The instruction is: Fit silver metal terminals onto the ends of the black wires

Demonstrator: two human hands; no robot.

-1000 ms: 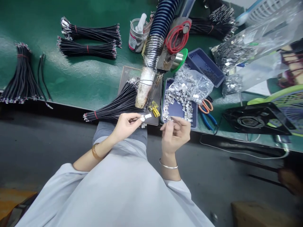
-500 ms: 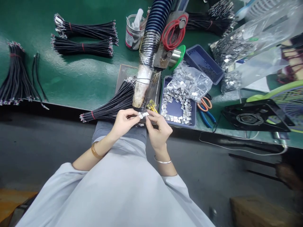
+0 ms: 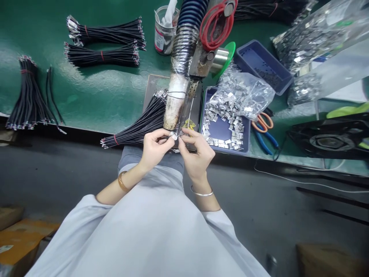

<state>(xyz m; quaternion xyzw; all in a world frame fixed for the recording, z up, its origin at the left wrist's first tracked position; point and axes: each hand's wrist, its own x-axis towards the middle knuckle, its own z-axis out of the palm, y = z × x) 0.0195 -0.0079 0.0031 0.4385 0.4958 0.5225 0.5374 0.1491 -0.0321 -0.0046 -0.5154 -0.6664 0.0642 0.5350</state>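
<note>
- We find the silvery piece (image 3: 173,136) (tiny and blurred) above the near edge of the green tabletop (image 3: 115,94); our clock centres on it.
- The left hand (image 3: 155,150) meets it from nine o'clock, its grip pinched on the piece between thumb and forefinger.
- The right hand (image 3: 197,154) comes from four o'clock, fingertips just beside the piece; we see a narrow grip, but cannot tell whether it holds anything.
- Between nine and ten o'clock we have a cable bundle (image 3: 141,125), black and tied in red, lying near the left hand.
- At twelve o'clock a white nozzle (image 3: 174,94) points down towards our hands.
- Between two and three o'clock sits a blue tray (image 3: 220,132) of loose metal pieces (image 3: 223,144), partly covered by a clear bag (image 3: 258,92).
- At one o'clock, farther off, we see a green spool (image 3: 229,57).
</note>
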